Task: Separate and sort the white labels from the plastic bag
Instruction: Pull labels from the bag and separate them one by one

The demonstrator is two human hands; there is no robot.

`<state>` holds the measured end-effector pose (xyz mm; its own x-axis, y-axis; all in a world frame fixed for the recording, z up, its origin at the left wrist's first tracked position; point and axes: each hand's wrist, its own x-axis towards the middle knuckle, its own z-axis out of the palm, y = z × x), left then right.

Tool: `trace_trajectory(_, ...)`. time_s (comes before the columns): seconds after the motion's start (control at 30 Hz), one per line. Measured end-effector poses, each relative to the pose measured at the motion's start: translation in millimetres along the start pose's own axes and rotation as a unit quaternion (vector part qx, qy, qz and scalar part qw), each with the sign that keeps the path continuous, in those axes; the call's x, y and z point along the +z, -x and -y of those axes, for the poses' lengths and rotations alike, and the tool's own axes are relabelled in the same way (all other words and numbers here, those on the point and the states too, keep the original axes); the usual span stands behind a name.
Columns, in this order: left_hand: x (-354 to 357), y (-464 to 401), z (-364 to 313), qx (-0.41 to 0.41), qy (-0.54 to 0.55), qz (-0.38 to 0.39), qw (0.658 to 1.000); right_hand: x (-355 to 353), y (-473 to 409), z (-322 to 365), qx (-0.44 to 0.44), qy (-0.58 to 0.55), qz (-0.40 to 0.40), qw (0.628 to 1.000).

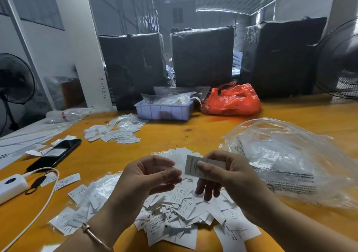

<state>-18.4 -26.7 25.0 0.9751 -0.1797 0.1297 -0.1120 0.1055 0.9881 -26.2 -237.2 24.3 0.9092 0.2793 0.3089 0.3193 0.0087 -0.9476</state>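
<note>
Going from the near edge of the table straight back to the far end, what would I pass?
Pile of white labels → hands, the right hand pinching one label, the left hand empty → bare orange table → lavender tray → black wrapped bales.

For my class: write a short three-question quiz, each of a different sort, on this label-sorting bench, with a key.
1. True or false: the right hand pinches a single white label above the label pile.
2. Multiple choice: what lies right of the lilac tray? A) a red plastic bag B) a black phone C) a white power bank
3. Fill in: the left hand holds ____.

Key: 1 true. 2 A, the red plastic bag; the black phone and white power bank lie far left. 3 nothing; its fingers are loosely curled.
</note>
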Motion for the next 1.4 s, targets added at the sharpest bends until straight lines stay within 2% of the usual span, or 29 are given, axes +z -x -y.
trace_trajectory(0.17, -0.2, 0.9, -1.3, -0.003, 0.021, 0.008, 1.000, -2.1, 2.0, 7.2, -0.063, -0.008, -0.066, 0.996)
trace_trajectory(0.33, 1.3, 1.7, -2.8, 0.001, 0.007, 0.013, 1.000, 6.6, 6.3, 9.0, -0.107, 0.040, -0.057, 0.992)
trace_trajectory(0.73, 0.9, 2.5, -1.1, 0.003, 0.014, 0.026, 1.000, 9.5, 5.4, 4.3, -0.082, 0.083, -0.023, 0.993)
trace_trajectory(0.93, 0.9, 1.5, 0.5, 0.010, -0.004, 0.030, 0.999, 11.0, 4.2, 1.2, -0.030, 0.091, 0.004, 0.995)
trace_trajectory(1.23, 1.1, 2.8, -3.0, 0.023, 0.013, 0.017, 0.999, 1.2, 4.9, 5.6, -0.066, 0.070, -0.089, 0.991)
trace_trajectory(1.4, 0.5, 3.8, -2.4, 0.037, -0.009, 0.040, 0.998, 9.3, 8.0, 6.7, -0.070, 0.144, 0.000, 0.987)
